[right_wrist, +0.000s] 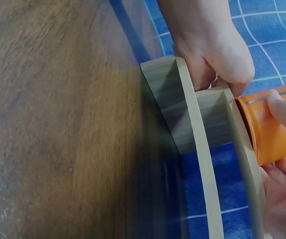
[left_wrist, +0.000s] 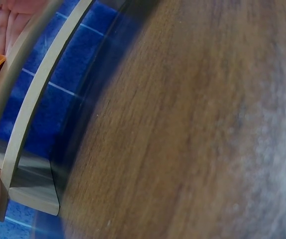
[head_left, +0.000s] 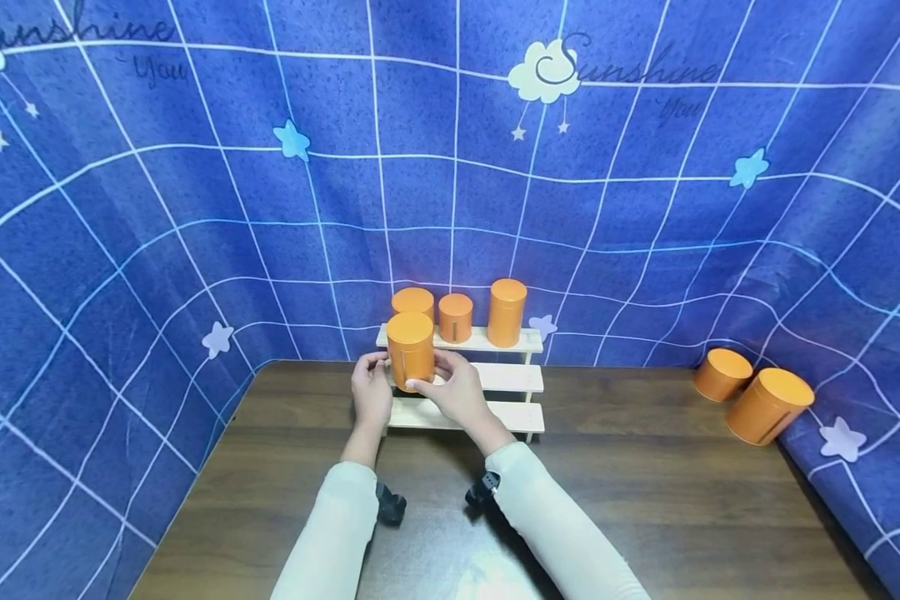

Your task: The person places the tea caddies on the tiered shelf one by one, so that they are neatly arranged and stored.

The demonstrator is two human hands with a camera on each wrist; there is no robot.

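Note:
An orange lidded canister [head_left: 411, 354] stands upright at the left end of the middle tier of a pale wooden three-tier rack [head_left: 498, 414]. My right hand [head_left: 461, 390] grips it from the right, thumb across the front and fingers round the side. The right wrist view shows the base of this canister [right_wrist: 269, 134] right at the tier's edge. My left hand [head_left: 371, 396] is at the rack's left end, its curled fingers gripping the end of the wood in the right wrist view; the canister partly hides them from above.
On the top tier are a wide orange canister [head_left: 412, 300], a small one [head_left: 455, 318] and a tall one [head_left: 507, 312]. Two more canisters, one shorter [head_left: 722, 375] and one larger [head_left: 770, 407], stand at the right of the brown wooden table [head_left: 645, 500]. Blue patterned cloth [head_left: 495, 200] hangs behind.

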